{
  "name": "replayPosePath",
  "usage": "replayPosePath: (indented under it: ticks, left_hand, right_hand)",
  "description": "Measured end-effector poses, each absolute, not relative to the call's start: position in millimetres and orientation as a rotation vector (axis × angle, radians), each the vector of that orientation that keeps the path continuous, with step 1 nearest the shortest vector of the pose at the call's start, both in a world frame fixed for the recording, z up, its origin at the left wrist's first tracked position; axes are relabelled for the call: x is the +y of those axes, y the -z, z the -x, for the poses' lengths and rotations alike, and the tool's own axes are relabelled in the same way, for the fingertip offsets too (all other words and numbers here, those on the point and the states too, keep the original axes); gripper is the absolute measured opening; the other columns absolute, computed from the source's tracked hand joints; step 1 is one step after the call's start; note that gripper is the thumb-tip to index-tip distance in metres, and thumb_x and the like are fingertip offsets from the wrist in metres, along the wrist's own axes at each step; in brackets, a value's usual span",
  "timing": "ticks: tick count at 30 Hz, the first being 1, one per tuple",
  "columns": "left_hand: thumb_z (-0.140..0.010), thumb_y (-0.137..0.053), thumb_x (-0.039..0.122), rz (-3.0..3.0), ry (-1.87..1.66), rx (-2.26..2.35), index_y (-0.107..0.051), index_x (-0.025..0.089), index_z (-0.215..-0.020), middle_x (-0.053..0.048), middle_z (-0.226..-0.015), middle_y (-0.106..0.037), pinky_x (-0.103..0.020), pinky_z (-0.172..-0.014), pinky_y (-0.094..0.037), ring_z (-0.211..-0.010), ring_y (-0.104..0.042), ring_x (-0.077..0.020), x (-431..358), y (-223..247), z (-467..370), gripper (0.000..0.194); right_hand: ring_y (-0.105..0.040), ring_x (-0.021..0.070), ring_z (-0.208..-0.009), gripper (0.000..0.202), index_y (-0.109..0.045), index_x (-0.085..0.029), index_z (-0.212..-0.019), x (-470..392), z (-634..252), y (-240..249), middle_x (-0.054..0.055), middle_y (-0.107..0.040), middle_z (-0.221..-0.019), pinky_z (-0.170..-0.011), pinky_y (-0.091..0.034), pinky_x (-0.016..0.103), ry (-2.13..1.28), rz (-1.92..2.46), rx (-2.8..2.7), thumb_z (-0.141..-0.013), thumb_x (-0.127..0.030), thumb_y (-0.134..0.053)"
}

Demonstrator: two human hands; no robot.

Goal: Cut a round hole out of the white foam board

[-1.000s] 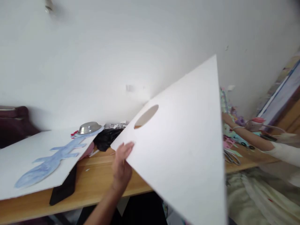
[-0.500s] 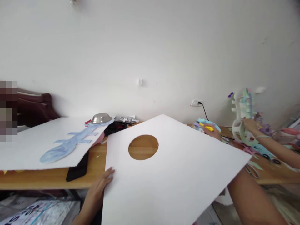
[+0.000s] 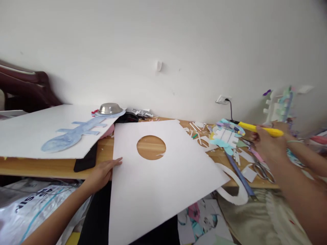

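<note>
A white board with a round cut-out is found partly on the wooden table, its near end overhanging the table edge above black-clothed legs. Its left edge is touched by the left hand, the fingers being laid across the margin; whether the edge is pinched from below cannot be told, as the thumb is hidden. A yellow-handled tool is clasped in the closed right hand, raised over the right part of the table; its exact kind cannot be determined. Beneath and beside it, a blue-and-white paper craft piece, scissors and scattered offcuts are noted. A curved white strip is observed at the board's right corner. Behind the right hand, a co-worker's arm is partly blocked from view. At left, a second white panel is overlaid by a blue painted cutout, on whose far end an upturned metal bowl is placed. A black cord is plugged into the wall socket.
</note>
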State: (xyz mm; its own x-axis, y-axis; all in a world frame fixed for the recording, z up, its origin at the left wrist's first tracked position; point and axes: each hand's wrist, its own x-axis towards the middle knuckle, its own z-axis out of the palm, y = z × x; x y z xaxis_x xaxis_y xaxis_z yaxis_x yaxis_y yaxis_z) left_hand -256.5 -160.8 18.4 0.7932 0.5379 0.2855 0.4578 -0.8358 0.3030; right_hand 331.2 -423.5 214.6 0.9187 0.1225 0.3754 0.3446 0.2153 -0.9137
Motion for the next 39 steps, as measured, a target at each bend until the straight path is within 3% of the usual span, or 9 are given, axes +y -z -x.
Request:
replayPosePath:
  ticks: [3,6,9,12,15,22,27,33,39]
  left_hand:
    - [-0.088,-0.032,0.012,-2.778,-0.601,0.921,-0.063,0.015,-0.128,-0.011,-0.128,-0.067,-0.044,-0.11,-0.044,-0.124,-0.06,-0.0246,-148.4,-33.9,220.1,0.05]
    - [-0.096,-0.028,0.019,-2.804,-0.561,0.894,-0.056,0.014,-0.137,-0.011,-0.15,-0.05,-0.044,-0.119,-0.031,-0.143,-0.04,-0.0239,-119.9,-44.9,167.4,0.05]
    - [-0.1,-0.031,0.035,-2.834,-0.409,0.832,-0.051,0.02,-0.144,-0.009,-0.161,-0.034,-0.054,-0.12,-0.023,-0.152,-0.022,-0.0305,-92.6,-37.4,119.0,0.05]
    - [-0.101,-0.032,0.043,-2.836,-0.263,0.778,-0.042,0.024,-0.151,-0.009,-0.162,-0.033,-0.057,-0.119,-0.021,-0.151,-0.025,-0.0312,-85.8,-18.3,89.0,0.054]
    - [-0.102,-0.029,0.044,-2.844,-0.227,0.741,-0.037,0.024,-0.154,-0.008,-0.163,-0.03,-0.054,-0.121,-0.016,-0.151,-0.024,-0.0283,-95.8,-6.0,75.7,0.056]
    - [-0.103,-0.029,0.042,-2.864,-0.284,0.772,-0.05,0.028,-0.144,-0.007,-0.151,-0.049,-0.048,-0.114,-0.029,-0.135,-0.046,-0.0266,-68.5,-16.5,53.5,0.048]
    - [-0.104,-0.026,0.047,-2.873,-0.181,0.698,-0.046,0.036,-0.148,-0.001,-0.162,-0.034,-0.058,-0.119,-0.016,-0.15,-0.026,-0.0308,-2.8,-18.8,30.8,0.05]
    - [-0.105,-0.021,0.047,-2.865,-0.135,0.591,-0.039,0.037,-0.152,0.002,-0.164,-0.027,-0.056,-0.122,-0.009,-0.153,-0.019,-0.0248,25.1,-13.0,26.0,0.051]
    - [-0.105,-0.026,0.042,-2.83,-0.15,0.599,-0.046,0.036,-0.147,0.002,-0.162,-0.032,-0.054,-0.123,-0.013,-0.152,-0.025,-0.0215,26.2,-14.6,25.9,0.048]
  right_hand:
    - [-0.048,0.0065,-0.05,0.014,-0.066,-0.019,-0.073,-390.0,-293.9,-182.5,-0.003,-0.053,-0.059,-0.046,-0.038,0.022,-0.18,1.216,-0.492,-0.072,-0.005,-0.068]
    - [-0.057,0.0086,-0.061,0.01,-0.063,-0.021,-0.082,-334.3,-259.3,-156.2,-0.001,-0.061,-0.076,-0.052,-0.047,0.021,-0.411,1.124,-0.522,-0.074,-0.019,-0.068]
    - [-0.068,0.0133,-0.073,0.008,-0.059,-0.023,-0.09,-270.7,-232.6,-134.8,0.003,-0.07,-0.088,-0.052,-0.051,0.02,-0.669,1.041,-0.463,-0.084,-0.028,-0.058]
    - [-0.072,0.0157,-0.073,0.013,-0.058,-0.022,-0.094,-216.9,-213.8,-112.0,0.005,-0.073,-0.083,-0.05,-0.051,0.019,-0.887,1.002,-0.387,-0.093,-0.03,-0.048]
    - [-0.072,0.0138,-0.068,0.011,-0.057,-0.022,-0.095,-180.3,-199.7,-86.2,0.004,-0.074,-0.083,-0.049,-0.052,0.019,-0.938,0.975,-0.376,-0.096,-0.032,-0.051]
    - [-0.076,0.0192,-0.089,0.02,-0.054,-0.024,-0.101,-132.4,-179.4,-42.9,0.004,-0.076,-0.1,-0.08,-0.063,0.036,-1.035,0.868,-0.42,-0.089,-0.031,-0.069]
    - [-0.074,0.0199,-0.097,0.021,-0.057,-0.024,-0.1,-97.1,-192.6,-28.7,0.0,-0.073,-0.101,-0.091,-0.06,0.045,-1.041,0.789,-0.445,-0.087,-0.028,-0.073]
    - [-0.071,0.0134,-0.088,0.014,-0.061,-0.024,-0.096,-72.2,-223.5,-10.0,-0.005,-0.068,-0.086,-0.087,-0.061,0.036,-0.985,0.732,-0.382,-0.092,-0.036,-0.067]
    - [-0.054,0.0039,-0.054,0.036,-0.062,-0.02,-0.088,-65.6,-234.9,-9.6,-0.007,-0.056,-0.069,-0.064,-0.055,0.019,-0.967,0.647,-0.223,-0.091,-0.056,-0.062]
